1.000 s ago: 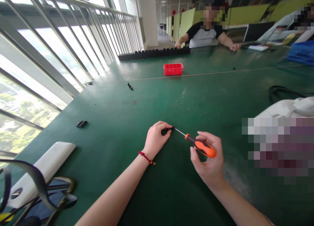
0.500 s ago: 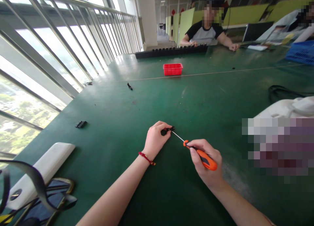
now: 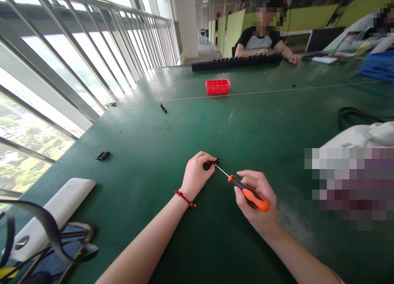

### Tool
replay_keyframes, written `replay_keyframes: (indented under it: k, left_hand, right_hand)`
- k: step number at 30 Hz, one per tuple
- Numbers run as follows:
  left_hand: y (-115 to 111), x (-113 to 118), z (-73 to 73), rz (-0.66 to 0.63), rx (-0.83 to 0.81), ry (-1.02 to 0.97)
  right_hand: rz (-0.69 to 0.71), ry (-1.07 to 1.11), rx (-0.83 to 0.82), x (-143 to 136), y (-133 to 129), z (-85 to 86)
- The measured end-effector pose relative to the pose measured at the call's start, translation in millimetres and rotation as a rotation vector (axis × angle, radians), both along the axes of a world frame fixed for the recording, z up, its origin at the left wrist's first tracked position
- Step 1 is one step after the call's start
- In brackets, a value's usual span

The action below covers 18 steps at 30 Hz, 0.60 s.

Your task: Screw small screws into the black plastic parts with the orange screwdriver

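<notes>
My left hand (image 3: 198,169) pinches a small black part (image 3: 208,165) just above or on the green table. What kind of part it is I cannot make out. In my right hand (image 3: 258,198) lies an orange and black screwdriver (image 3: 250,195), its handle held loosely between thumb and fingers. The thin metal shaft points up and left, and its tip meets the black part by my left fingertips. Whether the tip sits in a screw is too small to see.
On the green table (image 3: 147,152) are a red bin (image 3: 217,87), a small black piece (image 3: 163,108), a black block (image 3: 102,155) and a white device (image 3: 58,214). A long black bar (image 3: 237,62) lies before a person opposite. White cloth (image 3: 360,136) is at right, a railing at left.
My right fingers have loosened and shifted along the screwdriver handle, which has turned to show more black. The long black bar across the table has slid right. My left hand stays put.
</notes>
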<state>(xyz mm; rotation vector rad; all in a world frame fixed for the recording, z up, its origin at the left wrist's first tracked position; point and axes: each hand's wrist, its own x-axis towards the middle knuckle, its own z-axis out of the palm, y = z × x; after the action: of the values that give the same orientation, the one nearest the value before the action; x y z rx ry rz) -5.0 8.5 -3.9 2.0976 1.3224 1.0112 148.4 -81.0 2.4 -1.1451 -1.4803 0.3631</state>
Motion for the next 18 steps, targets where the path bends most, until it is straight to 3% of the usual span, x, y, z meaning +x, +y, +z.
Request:
replay_keyframes:
  k: [4, 10, 14, 18]
  left_hand:
    - [0.2, -0.4, -0.9, -0.006, 0.008, 0.007]
    - [0.3, -0.1, -1.3, -0.003, -0.006, 0.009]
    - [0.5, 0.0, -1.5, -0.004, 0.006, 0.004]
    - [0.6, -0.1, -2.1, -0.004, 0.004, 0.004]
  right_hand:
    - [-0.069, 0.047, 0.095, -0.2, 1.2, -1.8]
    - [-0.048, -0.074, -0.014, 1.3, -3.3, -3.5]
    - [-0.115, -0.002, 0.111, -0.5, -2.3, -1.8]
    - [-0.044, -0.124, 0.065, 1.2, -2.2, -2.4]
